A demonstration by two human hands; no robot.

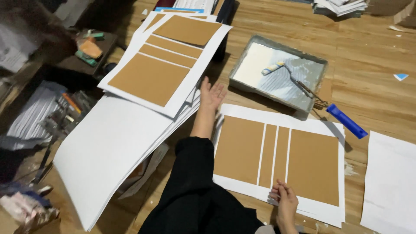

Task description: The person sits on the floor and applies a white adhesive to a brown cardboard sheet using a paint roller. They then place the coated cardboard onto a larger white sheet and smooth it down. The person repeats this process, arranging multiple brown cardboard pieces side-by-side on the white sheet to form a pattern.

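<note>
right hand on white sheet's edge

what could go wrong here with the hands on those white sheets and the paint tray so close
1. The left hand props up a tilted stack of white sheets; if it slips, the top sheet with brown panels may slide off.
2. The paint tray sits right beside the sheet that the right hand touches; a nudge could smear it.
3. The roller hangs its blue handle over the tray rim and could tip out.
</note>
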